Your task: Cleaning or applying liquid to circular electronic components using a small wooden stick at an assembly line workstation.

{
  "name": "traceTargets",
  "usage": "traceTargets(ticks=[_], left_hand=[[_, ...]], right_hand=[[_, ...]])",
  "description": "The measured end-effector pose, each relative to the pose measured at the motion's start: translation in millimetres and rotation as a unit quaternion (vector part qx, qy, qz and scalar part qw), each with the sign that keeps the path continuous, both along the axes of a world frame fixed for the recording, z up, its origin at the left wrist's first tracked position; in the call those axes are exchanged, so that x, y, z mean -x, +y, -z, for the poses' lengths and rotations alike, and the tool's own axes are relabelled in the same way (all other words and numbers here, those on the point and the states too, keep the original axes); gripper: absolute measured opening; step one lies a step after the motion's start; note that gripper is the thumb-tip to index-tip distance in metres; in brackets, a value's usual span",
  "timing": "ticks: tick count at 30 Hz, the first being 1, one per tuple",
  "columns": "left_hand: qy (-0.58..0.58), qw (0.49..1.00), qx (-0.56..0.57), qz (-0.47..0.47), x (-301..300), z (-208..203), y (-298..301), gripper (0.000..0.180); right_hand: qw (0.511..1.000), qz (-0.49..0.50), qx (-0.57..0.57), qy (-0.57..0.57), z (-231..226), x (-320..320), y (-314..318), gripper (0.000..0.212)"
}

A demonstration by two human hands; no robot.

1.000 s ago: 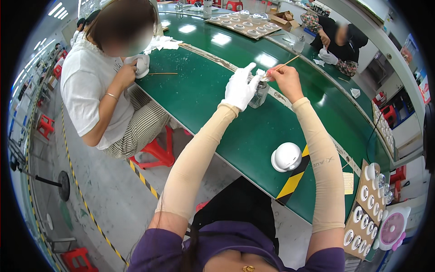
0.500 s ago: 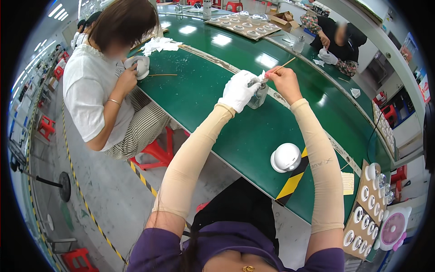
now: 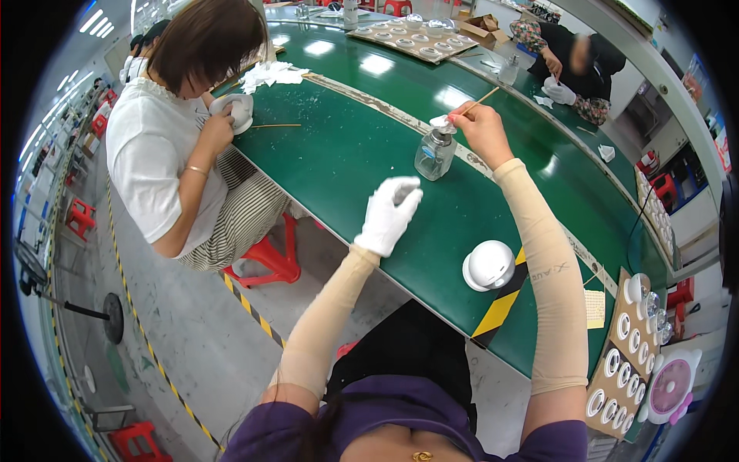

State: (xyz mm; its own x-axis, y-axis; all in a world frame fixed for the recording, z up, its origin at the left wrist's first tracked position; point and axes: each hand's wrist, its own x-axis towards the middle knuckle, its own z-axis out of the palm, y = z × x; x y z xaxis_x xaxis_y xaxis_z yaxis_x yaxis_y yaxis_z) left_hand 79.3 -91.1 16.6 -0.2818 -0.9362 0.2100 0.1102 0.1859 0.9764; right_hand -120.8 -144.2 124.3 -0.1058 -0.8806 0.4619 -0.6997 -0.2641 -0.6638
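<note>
My right hand (image 3: 483, 129), bare, pinches a thin wooden stick (image 3: 485, 99) whose lower end is at the top of a clear bottle (image 3: 433, 159). White material, perhaps cloth or paper, shows at the bottle's top by my fingertips; whether it is on the stick I cannot tell. Nearer to me, my left hand (image 3: 389, 217) in a white glove hovers over the green table (image 3: 369, 165), thumb and fingers apart and nothing between them. A glossy white dome-shaped housing (image 3: 491, 264) rests near the table edge by my right forearm.
A co-worker on the left holds a white housing (image 3: 242, 112); another sits across the table. White cloths (image 3: 271, 75) and a stick (image 3: 275, 125) lie at the left. Boards of round white parts stand at the back (image 3: 412, 40) and right (image 3: 616, 362), beside a pink fan (image 3: 668, 387).
My left hand has left the bottle top and come back toward me, its fingers now apart. My right hand stays near the bottle with the stick.
</note>
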Motion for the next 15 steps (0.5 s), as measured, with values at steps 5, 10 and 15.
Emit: traceTargets(ticks=[5, 10, 15], left_hand=[[-0.072, 0.993, 0.093, -0.001, -9.2, 17.6, 49.9, 0.018], [-0.170, 0.961, 0.217, 0.006, -10.9, 10.4, 62.2, 0.017], [-0.150, 0.971, 0.185, 0.012, -10.0, 11.3, 61.8, 0.016]], right_hand=[[1.000, 0.002, -0.014, 0.026, -1.1, 4.2, -4.7, 0.012], [0.998, -0.015, -0.030, 0.047, 1.0, -7.3, 0.4, 0.010], [1.000, -0.014, -0.013, 0.021, 2.9, -6.6, -1.4, 0.009]])
